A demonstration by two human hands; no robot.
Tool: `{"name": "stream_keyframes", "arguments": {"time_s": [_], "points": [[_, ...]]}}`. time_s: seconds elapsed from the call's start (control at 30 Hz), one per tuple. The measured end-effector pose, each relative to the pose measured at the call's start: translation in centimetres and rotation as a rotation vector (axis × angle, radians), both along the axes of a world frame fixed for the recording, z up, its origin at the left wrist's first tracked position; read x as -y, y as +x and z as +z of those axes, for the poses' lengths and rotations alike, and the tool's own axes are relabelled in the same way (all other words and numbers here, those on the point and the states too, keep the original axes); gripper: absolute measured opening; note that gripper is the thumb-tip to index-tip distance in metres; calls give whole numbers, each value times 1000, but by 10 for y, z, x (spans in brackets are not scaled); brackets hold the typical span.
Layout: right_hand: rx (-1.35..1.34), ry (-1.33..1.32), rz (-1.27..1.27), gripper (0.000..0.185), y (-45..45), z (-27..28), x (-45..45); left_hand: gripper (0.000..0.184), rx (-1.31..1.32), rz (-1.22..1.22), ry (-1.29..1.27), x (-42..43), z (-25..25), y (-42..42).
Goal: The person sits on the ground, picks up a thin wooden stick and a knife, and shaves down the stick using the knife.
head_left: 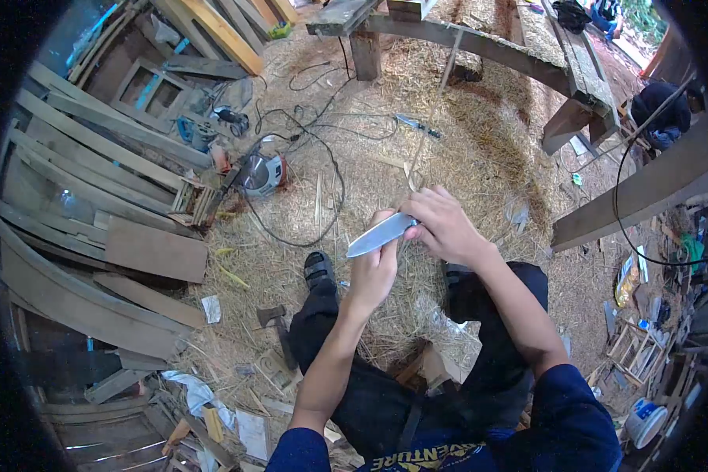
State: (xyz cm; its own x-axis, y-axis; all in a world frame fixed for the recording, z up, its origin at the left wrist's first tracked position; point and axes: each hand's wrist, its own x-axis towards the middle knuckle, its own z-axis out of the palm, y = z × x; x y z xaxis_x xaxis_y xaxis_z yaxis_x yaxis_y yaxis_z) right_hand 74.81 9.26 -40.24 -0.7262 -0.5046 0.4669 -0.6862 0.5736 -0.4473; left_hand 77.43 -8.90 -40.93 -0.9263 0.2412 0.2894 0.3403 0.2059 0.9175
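My right hand (448, 228) is closed around the handle of a knife (377, 237), whose broad shiny blade points left across my left hand. My left hand (374, 275) is closed just under the blade, with its fingers partly hidden. From between both hands a long, thin, pale strip (436, 106) runs away from me toward the far wooden beam. Its near end seems gripped in my left hand, though the blade and fingers cover that spot.
Shavings cover the ground (370, 165). A circular saw (263, 173) with looping cable lies left, beside stacked boards (157, 250). Farther off are another knife (417, 126) and a timber bench (480, 47). An axe (274, 316) rests near my leg. A person (659, 114) crouches at right.
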Motion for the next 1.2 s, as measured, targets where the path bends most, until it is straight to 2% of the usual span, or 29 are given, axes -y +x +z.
{"name": "stream_keyframes", "arguments": {"time_s": [0.07, 0.17, 0.27, 0.37, 0.47, 0.57, 0.67, 0.77, 0.87, 1.2], "points": [[-35, 2, -1, 41, -5, -4, -2, 19, 22, 7, 23, -1, -2, -2], [-41, -15, 1, 40, -9, -5, -5, 19, -103, 2, 32, -2, -1, -8], [-22, -101, -110, 39, -14, -6, -19, 20, 490, -138, 278, 5, -4, -5], [50, 44, -153, 38, -8, 8, -32, 28, 423, -126, 359, -7, -4, -3], [21, -136, -81, 38, -4, -16, -20, 17, 565, -128, 301, 2, -19, -4], [20, -18, -29, 37, 0, -16, -19, 16, 240, -48, 199, -9, -25, -4], [21, 18, -18, 36, 4, -11, -27, 19, 233, -87, 67, -9, -23, -3], [-4, 22, -22, 37, 7, -11, -34, 17, 349, -107, 81, -12, -27, 1], [-13, 1, -44, 40, 8, -14, -42, 16, 568, -151, 275, -14, -18, 2], [-64, 58, -138, 33, 7, -7, -45, 14, 571, -175, 372, -23, -8, 1]]}}
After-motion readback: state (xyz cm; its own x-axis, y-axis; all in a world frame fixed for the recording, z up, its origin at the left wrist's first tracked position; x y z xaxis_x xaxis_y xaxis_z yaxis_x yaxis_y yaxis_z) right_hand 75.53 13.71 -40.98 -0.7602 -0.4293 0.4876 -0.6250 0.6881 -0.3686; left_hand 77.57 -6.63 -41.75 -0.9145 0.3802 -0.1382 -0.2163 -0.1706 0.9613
